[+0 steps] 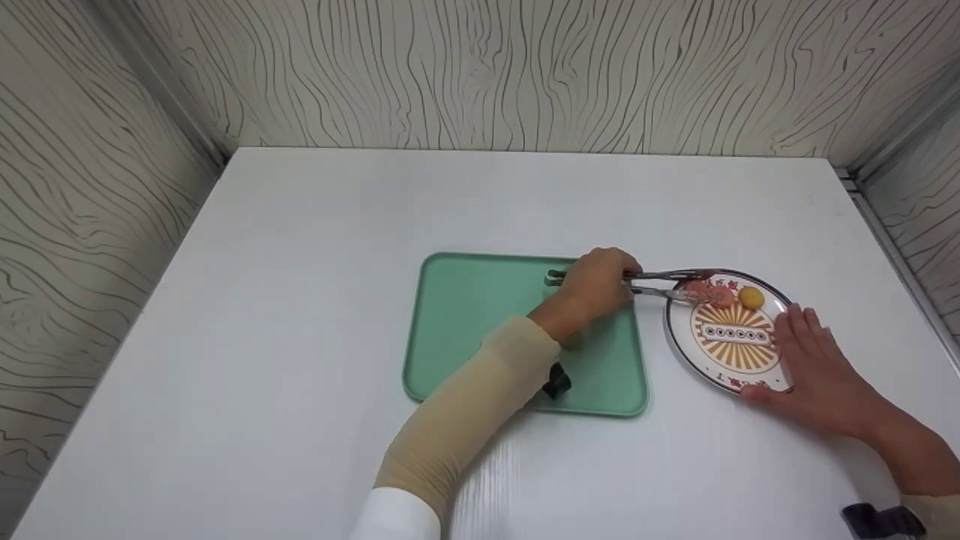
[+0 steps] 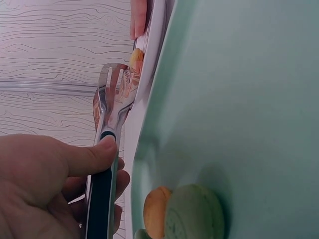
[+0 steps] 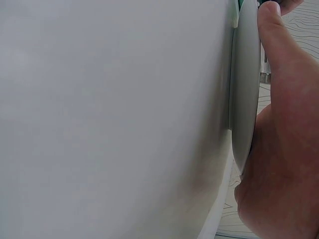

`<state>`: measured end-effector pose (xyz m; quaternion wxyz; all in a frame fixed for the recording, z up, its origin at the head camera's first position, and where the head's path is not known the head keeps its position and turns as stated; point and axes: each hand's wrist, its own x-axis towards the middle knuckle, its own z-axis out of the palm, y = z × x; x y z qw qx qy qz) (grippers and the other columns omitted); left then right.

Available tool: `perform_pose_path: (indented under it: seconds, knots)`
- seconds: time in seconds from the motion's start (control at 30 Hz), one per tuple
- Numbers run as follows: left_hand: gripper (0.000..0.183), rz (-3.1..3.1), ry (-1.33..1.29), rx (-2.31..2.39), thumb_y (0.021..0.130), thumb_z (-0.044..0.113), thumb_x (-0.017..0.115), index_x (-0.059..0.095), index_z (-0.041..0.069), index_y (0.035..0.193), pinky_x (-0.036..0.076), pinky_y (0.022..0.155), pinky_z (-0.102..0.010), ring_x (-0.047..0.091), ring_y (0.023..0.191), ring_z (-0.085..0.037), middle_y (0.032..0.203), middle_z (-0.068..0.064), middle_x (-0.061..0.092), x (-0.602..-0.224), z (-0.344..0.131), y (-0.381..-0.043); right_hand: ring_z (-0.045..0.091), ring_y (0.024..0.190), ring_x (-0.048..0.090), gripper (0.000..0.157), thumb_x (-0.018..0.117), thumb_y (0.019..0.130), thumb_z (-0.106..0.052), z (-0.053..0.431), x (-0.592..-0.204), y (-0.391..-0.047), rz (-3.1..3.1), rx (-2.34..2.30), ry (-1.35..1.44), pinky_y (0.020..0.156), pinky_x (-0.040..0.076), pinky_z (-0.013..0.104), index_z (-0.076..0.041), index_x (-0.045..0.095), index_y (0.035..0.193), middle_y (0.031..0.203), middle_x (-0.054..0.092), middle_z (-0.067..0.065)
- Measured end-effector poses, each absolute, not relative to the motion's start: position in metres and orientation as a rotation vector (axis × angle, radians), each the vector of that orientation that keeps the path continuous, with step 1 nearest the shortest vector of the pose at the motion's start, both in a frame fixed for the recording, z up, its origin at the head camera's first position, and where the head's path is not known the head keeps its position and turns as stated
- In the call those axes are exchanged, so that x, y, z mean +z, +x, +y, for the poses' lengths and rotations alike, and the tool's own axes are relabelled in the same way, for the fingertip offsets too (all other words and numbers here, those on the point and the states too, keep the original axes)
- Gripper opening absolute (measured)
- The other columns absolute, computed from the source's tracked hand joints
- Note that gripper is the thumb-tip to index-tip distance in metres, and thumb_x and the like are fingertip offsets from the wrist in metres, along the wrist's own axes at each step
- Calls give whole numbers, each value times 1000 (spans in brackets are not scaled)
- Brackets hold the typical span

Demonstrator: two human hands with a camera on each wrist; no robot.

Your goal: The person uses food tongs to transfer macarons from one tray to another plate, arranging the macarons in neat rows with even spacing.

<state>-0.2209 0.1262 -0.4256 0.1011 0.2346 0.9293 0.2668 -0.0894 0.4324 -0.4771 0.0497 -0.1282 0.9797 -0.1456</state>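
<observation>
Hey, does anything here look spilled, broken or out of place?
Nothing stands out: the tray and plate rest on the table, the left hand holds tongs over the plate, and the right hand touches its rim. No spill or damage shows, though an arm hides part of the tray.

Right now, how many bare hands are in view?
2: the left hand, gripping dark-handled metal tongs over the green rectangular tray, and the right hand, touching the rim of the round white printed plate.

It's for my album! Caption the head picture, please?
Left hand holds tongs that reach over a plate the right hand touches.
</observation>
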Motion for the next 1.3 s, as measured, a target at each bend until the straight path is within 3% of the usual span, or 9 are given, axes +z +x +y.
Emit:
perform_pose_path:
  seconds: [1.3]
  knots:
    - [32,2691,603,771,96,14,72,73,22,127,47,98,-18,62,107,-1,120,12,70,-423,152,-214,46,150,-20,116,72,90,-45,433,-478,-91,2978,-457,-398,116,-24,34,19,0,153,160,-6,41]
